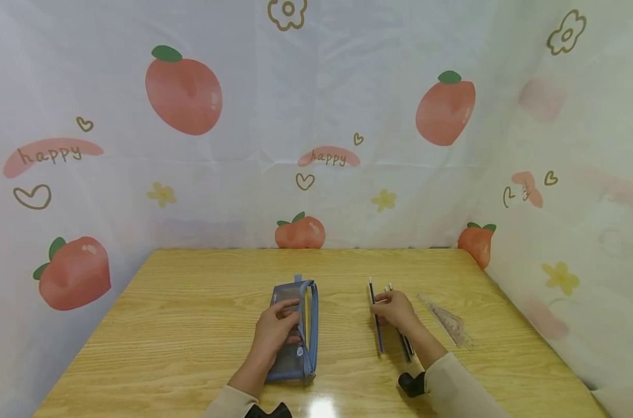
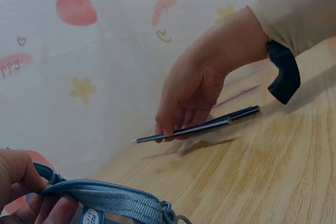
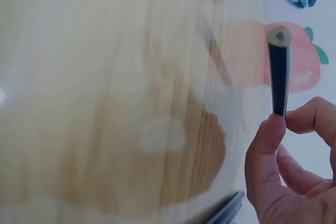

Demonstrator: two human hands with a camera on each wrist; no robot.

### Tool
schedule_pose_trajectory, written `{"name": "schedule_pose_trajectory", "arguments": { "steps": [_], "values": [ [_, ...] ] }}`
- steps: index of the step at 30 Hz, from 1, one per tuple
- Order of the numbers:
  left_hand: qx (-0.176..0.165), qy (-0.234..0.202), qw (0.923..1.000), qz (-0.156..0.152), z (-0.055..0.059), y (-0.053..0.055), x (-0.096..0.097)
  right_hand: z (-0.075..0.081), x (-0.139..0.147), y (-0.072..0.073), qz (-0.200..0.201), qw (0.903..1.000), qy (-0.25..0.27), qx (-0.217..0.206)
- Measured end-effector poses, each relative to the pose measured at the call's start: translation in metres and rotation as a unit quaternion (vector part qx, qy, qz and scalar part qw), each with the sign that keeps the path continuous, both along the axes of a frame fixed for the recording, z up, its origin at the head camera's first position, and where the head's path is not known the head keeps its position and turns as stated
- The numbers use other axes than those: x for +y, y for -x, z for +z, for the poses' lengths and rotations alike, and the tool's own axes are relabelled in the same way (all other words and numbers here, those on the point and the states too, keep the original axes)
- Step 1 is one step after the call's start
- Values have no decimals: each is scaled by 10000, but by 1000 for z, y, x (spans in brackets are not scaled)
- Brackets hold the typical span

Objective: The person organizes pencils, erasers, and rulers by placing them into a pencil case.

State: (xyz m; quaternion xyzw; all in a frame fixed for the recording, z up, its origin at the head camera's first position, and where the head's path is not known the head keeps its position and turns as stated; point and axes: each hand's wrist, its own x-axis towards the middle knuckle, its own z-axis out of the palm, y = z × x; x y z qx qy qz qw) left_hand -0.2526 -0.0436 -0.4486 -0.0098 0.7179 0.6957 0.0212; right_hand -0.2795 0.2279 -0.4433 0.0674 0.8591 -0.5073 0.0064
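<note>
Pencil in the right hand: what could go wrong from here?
The right hand pinches the pencil between thumb and finger, so it might pivot or slip. The pouch gapes only narrowly, so a pencil going in could snag on its rim. Other pencils lie close by that hand; a brush could roll them.

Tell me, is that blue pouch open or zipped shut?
Open: the blue pouch has its zipper edges standing apart with a long gap between them, and the left hand grips one side.
</note>
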Motion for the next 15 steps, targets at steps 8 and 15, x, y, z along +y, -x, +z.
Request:
{"name": "schedule_pose_trajectory", "arguments": {
  "steps": [8,15],
  "values": [
    [13,22,10000,-10,1,0,0,-7,-15,0,71,9966,769,-303],
    [11,-7,10000,-53,0,-1,0,-7,-32,-2,347,9886,1431,-317]
  ]
}}
